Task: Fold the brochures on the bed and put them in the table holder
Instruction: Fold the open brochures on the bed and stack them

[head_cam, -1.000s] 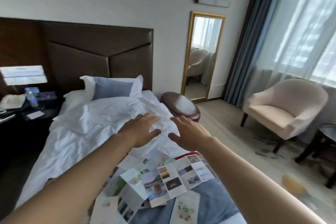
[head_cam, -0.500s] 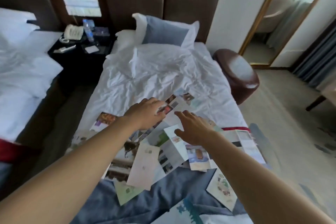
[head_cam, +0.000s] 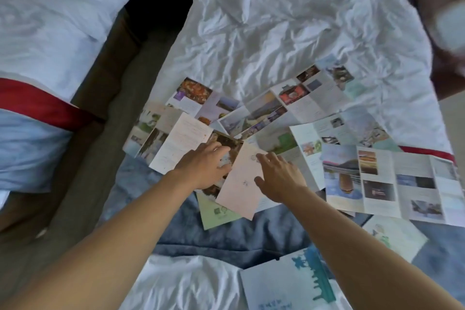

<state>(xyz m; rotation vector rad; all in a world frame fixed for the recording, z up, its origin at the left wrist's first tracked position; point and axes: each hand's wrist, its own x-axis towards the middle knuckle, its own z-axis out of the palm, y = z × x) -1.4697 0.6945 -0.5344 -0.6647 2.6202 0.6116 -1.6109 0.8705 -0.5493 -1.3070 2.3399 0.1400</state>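
Note:
Several unfolded brochures lie spread over the bed, overlapping one another. A pale pink brochure [head_cam: 241,183] lies in the middle of the pile, between my hands. My left hand [head_cam: 205,167] rests flat, fingers extended, on a dark photo brochure [head_cam: 226,143] at the pink one's left edge. My right hand [head_cam: 276,176] lies on the pink brochure's right side with fingers spread. A wide four-panel brochure [head_cam: 392,181] lies to the right. A white brochure with teal print [head_cam: 289,282] sits near the bed's foot. The table holder is not in view.
The bed [head_cam: 276,32] has a crumpled white duvet and a blue runner [head_cam: 251,236] across its foot. A second bed [head_cam: 45,32] with a red band stands to the left across a narrow carpeted gap. A brown stool [head_cam: 437,7] is at the upper right.
The view has tilted down from the room to the bed. Both hands have come down from above the duvet onto the brochure pile, around the pale pink brochure.

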